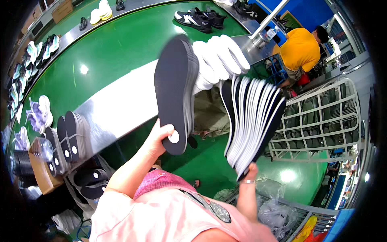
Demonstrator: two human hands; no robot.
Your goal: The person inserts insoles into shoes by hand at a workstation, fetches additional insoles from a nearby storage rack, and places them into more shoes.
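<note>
My left hand (156, 139) is closed round the heel end of a stack of black insoles (171, 76), held upright with the toe ends up. Its thumb presses beside a round white sticker on the top one. To the right, my right hand (250, 173) grips the heel end of a second stack of insoles (256, 117). This one fans out toward the toes, showing many pale edges between black faces. The far fingers of both hands are hidden. Behind the held stacks, several white shoe soles (231, 52) lie on the metal worktop (121, 101).
More insole stacks (74, 137) stand at the worktop's left, near a cardboard box (42, 169). Black shoes (197, 20) sit on the green conveyor belt (105, 52). A white wire rack (314, 121) stands right, below a person in a yellow top (300, 48). Plastic bags (276, 213) lie lower right.
</note>
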